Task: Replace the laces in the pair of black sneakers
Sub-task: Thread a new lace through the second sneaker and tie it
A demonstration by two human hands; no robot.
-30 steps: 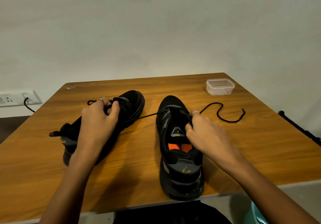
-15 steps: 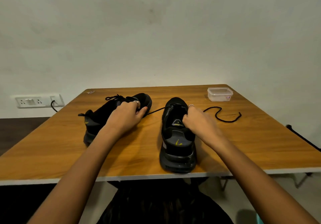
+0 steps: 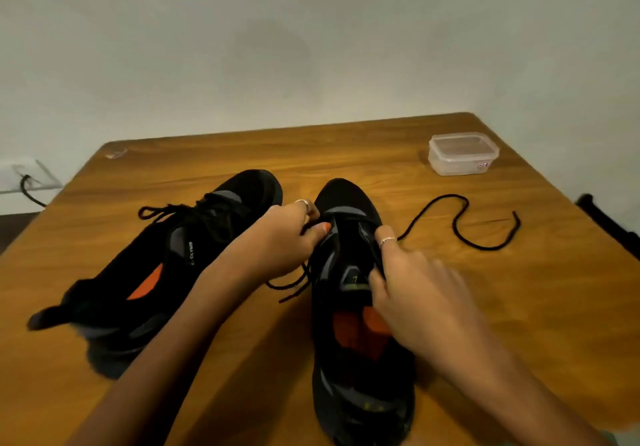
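Here, two black sneakers sat on the wooden desk (image 3: 346, 154): the left sneaker (image 3: 166, 265), laced and tipped on its side with its orange insole showing, and the right sneaker (image 3: 349, 307), upright with its toe pointing away. The left hand (image 3: 277, 241) reached across to the right sneaker's lower eyelets, its fingers closed in a pinch on the black lace (image 3: 460, 224), whose short end trailed on the desk below that hand while the long end snaked off to the right. The right hand (image 3: 415, 293), blurred, gripped the sneaker's tongue and right edge with fingers curled around it, covering part of the opening. A clear lidded plastic container (image 3: 462, 153) stood near the far right corner, well apart from the shoes. Half a second before, the left hand had rested on the left sneaker; it had since crossed over, and the camera had dipped closer. A plain pale wall (image 3: 311, 47) rose behind, with a socket plate (image 3: 24, 175) and a plugged-in cable at the left.
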